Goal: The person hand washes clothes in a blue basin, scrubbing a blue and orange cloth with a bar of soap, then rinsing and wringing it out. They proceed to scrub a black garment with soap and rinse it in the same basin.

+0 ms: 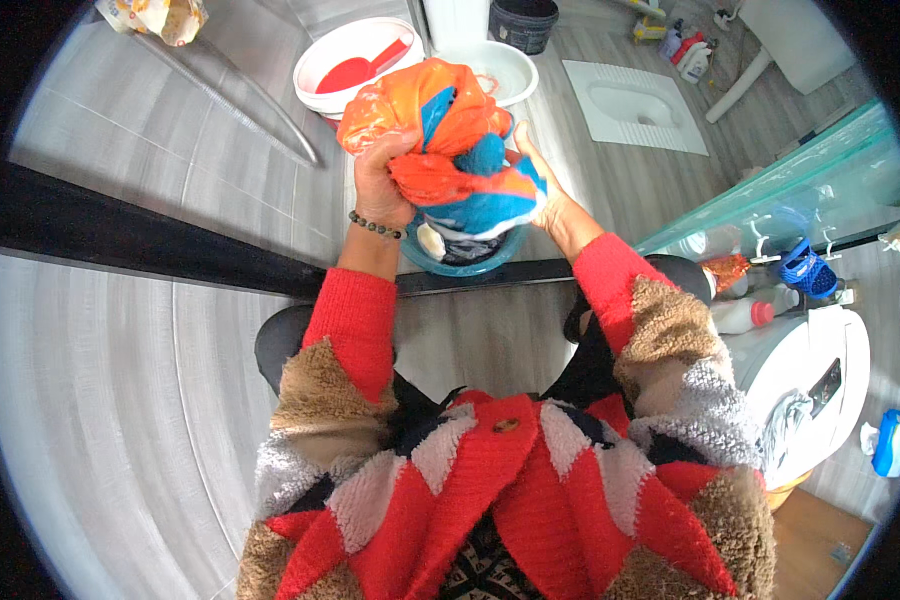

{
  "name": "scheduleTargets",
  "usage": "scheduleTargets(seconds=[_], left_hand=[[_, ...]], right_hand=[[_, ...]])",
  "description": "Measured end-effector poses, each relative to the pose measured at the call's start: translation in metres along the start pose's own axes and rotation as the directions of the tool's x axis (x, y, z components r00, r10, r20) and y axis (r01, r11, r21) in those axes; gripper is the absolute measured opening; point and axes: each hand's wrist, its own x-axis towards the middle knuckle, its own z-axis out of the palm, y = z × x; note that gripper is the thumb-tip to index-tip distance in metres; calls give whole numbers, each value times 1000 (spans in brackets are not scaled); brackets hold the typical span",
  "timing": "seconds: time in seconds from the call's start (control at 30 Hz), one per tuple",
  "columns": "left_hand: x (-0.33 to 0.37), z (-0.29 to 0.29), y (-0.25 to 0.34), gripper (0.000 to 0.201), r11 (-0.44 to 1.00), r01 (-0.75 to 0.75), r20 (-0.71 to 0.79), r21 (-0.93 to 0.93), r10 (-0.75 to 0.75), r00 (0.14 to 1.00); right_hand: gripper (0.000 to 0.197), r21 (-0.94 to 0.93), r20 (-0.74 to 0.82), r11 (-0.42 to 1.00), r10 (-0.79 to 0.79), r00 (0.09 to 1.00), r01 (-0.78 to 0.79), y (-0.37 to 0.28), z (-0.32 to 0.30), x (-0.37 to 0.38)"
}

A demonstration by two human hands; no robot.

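Note:
My left hand (382,180) is closed round the left side of a bunched orange garment (425,100) with blue and white parts; it looks wet and shiny. My right hand (550,200) grips the garment's blue-and-white right side (485,210), thumb pointing up and the other fingers hidden behind the cloth. Both hands hold the bundle above a blue basin (460,268). Inside the basin lies dark cloth (470,248), and at its left a small cream-white piece (431,241) that I cannot make out. A beaded bracelet circles my left wrist.
A white bucket (310,65) with a red dipper (355,72) stands beyond the bundle, beside a white basin (515,75) and a black bucket (523,25). A squat toilet (635,105) is at far right. A dark sill (160,240) crosses before me; a glass panel (790,185) stands right.

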Motion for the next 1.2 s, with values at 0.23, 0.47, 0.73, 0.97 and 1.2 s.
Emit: scheduleTargets(seconds=[0.23, 0.47, 0.73, 0.97, 1.2], left_hand=[[-4, -17, -7, 31, 954, 256, -114, 154, -240, 964], [13, -39, -31, 32, 747, -275, 197, 606, 194, 961], [9, -21, -72, 23, 992, 114, -319, 56, -90, 944], [10, -3, -59, 30, 999, 15, -84, -52, -20, 996], [2, 19, -43, 55, 985, -27, -93, 172, 44, 995]], right_hand=[[30, -32, -133, 952, -306, 943, 304, -4, 9, 40], [25, -892, 372, -59, -658, 655, 448, 38, 77, 9], [36, -982, 59, 22, -910, 410, 190, 14, 63, 30], [52, -928, 317, -373, -761, 566, 18, 30, 45, 34], [41, -681, -224, 672, -570, 791, 291, -23, -22, 76]])
